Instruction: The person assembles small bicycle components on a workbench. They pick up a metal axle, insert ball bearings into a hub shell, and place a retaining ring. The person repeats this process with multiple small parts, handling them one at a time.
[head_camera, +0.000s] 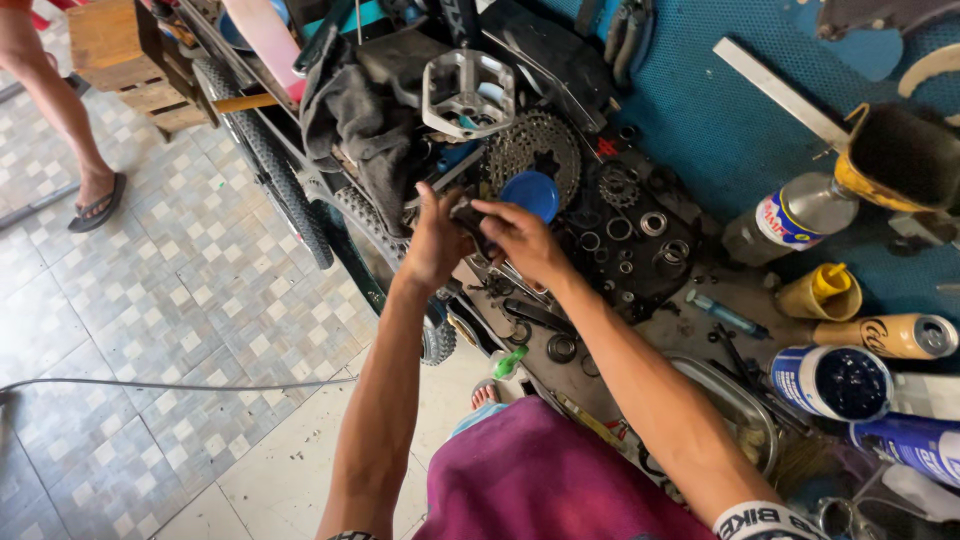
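Magenta cloth (545, 470) covers our lap, nearest the lens, our forearms rising from it. Going from the left, tiled floor (150, 330) holds a grey cable (170, 385) and another person's sandalled foot (98, 205). Next comes a bike tyre (265, 165) and a dark rag (365, 125). Our left hand (432, 240) is closed round a small dark part (470, 222), and our right hand (520, 240) pinches that same part from the other side, above the bench (690, 325) edge. Just behind them sit a blue lid (532, 193), a cassette (535, 145) and a silver pedal (468, 92). Rightward lie bearings (640, 232), then a yellow cup (820, 293) and open grease tins (838, 383).
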